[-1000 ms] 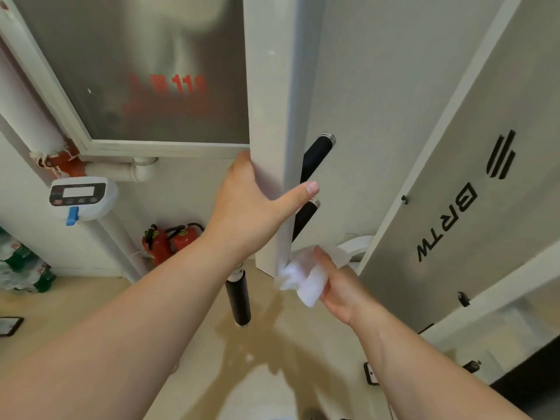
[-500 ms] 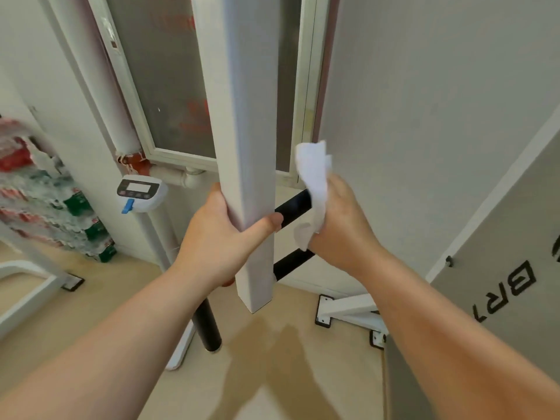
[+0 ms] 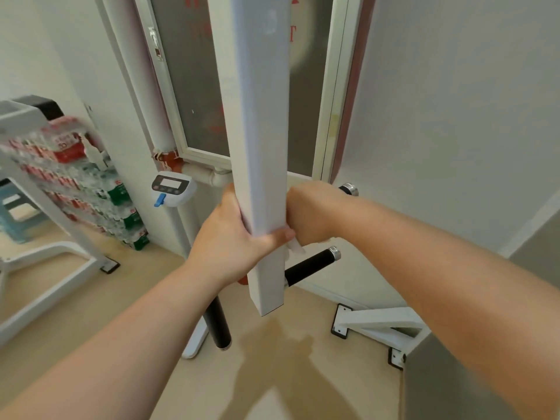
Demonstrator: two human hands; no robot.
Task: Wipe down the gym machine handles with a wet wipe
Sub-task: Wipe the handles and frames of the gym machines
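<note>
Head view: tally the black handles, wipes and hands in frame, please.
Black handles: 3 (lower right handle, lower left handle, upper right handle, only end cap showing)
Wet wipe: 1
Hands: 2 (left hand gripping white post, right hand)
Total: 6

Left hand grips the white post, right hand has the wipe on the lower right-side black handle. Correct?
No. The head view shows the right hand and wipe wrapped around the upper handle; the lower handle is bare. The left hand does grip the white post.
</note>
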